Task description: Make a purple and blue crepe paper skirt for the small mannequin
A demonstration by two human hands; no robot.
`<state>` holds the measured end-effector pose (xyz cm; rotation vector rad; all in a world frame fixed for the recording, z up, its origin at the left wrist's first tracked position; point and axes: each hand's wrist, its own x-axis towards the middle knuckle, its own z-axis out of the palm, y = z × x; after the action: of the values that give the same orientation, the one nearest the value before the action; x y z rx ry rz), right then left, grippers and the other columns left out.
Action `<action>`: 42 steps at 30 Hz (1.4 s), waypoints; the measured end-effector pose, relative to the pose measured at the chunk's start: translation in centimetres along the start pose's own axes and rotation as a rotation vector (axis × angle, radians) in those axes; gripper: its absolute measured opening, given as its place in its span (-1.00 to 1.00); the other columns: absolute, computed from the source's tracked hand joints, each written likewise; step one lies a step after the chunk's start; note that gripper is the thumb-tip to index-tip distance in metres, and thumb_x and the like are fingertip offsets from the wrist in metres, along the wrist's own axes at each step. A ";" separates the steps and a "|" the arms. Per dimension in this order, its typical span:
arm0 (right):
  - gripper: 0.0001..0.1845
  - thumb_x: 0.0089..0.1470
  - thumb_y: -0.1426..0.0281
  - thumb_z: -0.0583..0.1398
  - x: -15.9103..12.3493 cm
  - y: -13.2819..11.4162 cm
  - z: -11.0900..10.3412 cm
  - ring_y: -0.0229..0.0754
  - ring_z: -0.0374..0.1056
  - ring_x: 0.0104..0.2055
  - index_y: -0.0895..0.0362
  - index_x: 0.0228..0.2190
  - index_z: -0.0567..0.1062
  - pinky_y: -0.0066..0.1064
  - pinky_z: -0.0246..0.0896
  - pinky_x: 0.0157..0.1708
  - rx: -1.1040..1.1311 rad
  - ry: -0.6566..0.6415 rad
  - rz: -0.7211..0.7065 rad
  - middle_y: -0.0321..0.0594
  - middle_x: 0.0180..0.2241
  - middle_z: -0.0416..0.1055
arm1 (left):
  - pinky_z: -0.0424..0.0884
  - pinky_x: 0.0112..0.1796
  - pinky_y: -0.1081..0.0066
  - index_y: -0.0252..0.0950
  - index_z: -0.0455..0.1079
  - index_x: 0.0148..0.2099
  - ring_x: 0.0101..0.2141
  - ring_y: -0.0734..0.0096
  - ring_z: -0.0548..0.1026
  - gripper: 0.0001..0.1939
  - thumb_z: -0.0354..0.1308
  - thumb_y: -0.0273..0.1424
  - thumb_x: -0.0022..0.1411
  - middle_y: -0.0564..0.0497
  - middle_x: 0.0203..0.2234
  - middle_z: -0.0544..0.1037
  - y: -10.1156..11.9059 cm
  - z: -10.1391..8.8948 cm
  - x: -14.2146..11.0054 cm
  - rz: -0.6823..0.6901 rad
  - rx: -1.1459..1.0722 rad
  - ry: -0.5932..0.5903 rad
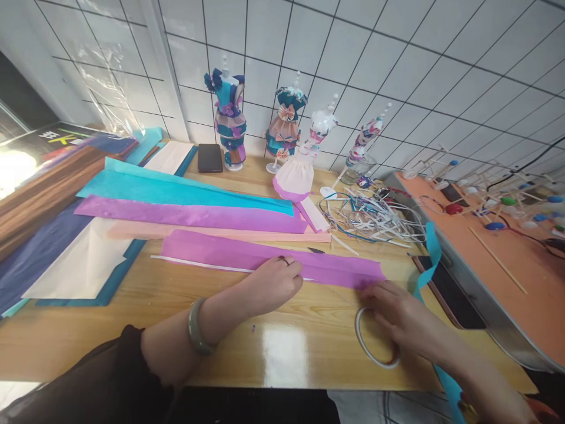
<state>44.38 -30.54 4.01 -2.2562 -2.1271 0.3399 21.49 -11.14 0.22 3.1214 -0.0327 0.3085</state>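
Observation:
A long purple strip of crepe paper [212,250] lies across the wooden table, a narrow white band of tape [200,262] along its near edge. My left hand [278,281] rests on the middle of this strip, fingers curled down over the edge; what the fingertips pinch, if anything, is hidden. At the strip's right end is my right hand [399,312], its fingers bent around a white ring-shaped tape roll [359,333] that hangs below them. The fingertips there touch the paper's corner or lie just beside it; I cannot tell which.
Turquoise paper [176,185], another purple strip [189,213] and cream paper [79,259] lie behind and left. Small dressed mannequins [232,126] stand by the tiled wall. Paper scraps [375,215], a phone [454,300] and a curling turquoise ribbon [430,265] are at right, beside an orange table [485,253].

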 end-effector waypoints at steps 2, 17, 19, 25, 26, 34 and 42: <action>-0.75 -0.04 0.56 0.06 0.0 -0.5 0.2 -0.08 0.33 -0.15 0.09 -0.31 0.42 -0.21 0.24 -0.16 -0.006 -0.007 0.004 -0.15 -0.24 0.43 | 0.20 -0.36 0.31 -0.34 0.32 -0.31 -0.33 0.27 0.30 -0.87 -0.04 -0.58 0.20 -0.05 -0.39 0.36 0.0 -0.1 0.0 -0.002 0.002 -0.001; -0.71 0.06 0.20 0.12 0.1 -1.4 -1.2 -0.27 0.23 -0.47 0.11 -0.24 0.44 -0.42 0.24 -0.48 0.775 -0.244 0.318 -0.23 -0.36 0.38 | 0.22 -0.35 0.32 -0.34 0.32 -0.31 -0.32 0.29 0.30 -0.89 -0.01 -0.56 0.19 -0.06 -0.38 0.37 -0.1 0.0 0.0 -0.002 -0.001 0.003; -0.58 0.03 0.11 0.15 0.3 -1.4 -1.3 -0.34 0.14 -0.56 0.12 -0.16 0.42 -0.46 0.18 -0.57 0.922 -0.293 0.394 -0.32 -0.49 0.31 | 0.23 -0.34 0.32 -0.34 0.33 -0.31 -0.32 0.29 0.31 -0.90 -0.01 -0.55 0.19 -0.06 -0.38 0.37 -0.1 0.0 0.0 -0.001 0.001 0.002; -0.47 -0.02 -0.08 0.10 1.2 -0.7 -1.3 -0.41 -0.18 -0.66 0.13 -0.35 0.48 -0.53 -0.21 -0.69 0.964 -0.328 0.615 -0.51 -0.68 -0.19 | 0.22 -0.35 0.33 -0.34 0.34 -0.32 -0.32 0.29 0.31 -0.89 0.00 -0.54 0.21 -0.05 -0.39 0.37 -0.1 -0.1 0.1 0.000 -0.003 0.003; -0.47 -0.04 -0.10 0.11 1.4 -0.6 -1.3 -0.42 -0.20 -0.67 0.13 -0.39 0.47 -0.52 -0.25 -0.70 0.952 -0.344 0.625 -0.51 -0.69 -0.20 | 0.22 -0.35 0.33 -0.34 0.34 -0.32 -0.32 0.30 0.31 -0.89 -0.01 -0.54 0.21 -0.05 -0.39 0.38 0.0 -0.2 0.1 -0.001 -0.005 0.004; -0.48 -0.23 -0.09 0.23 2.7 0.3 -2.0 -0.44 -0.27 -0.71 0.13 -0.47 0.50 -0.48 -0.39 -0.70 0.677 -0.370 0.643 -0.50 -0.75 -0.12 | 0.22 -0.36 0.32 -0.36 0.35 -0.34 -0.34 0.31 0.33 -0.86 -0.01 -0.53 0.23 -0.05 -0.41 0.37 0.1 -0.1 0.1 0.005 -0.008 0.024; -0.50 -0.28 -0.06 0.26 3.0 2.5 -1.6 -0.43 -0.20 -0.70 0.12 -0.47 0.54 -0.50 -0.30 -0.71 0.602 -0.284 0.663 -0.46 -0.74 0.02 | 0.22 -0.37 0.29 -0.35 0.36 -0.35 -0.33 0.28 0.33 -0.86 -0.01 -0.54 0.22 -0.05 -0.42 0.37 0.1 -0.2 0.1 -0.003 -0.002 0.010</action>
<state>47.26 -27.48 4.76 -2.5092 -1.0298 1.1813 21.60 -11.28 0.41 3.1173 -0.0281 0.3242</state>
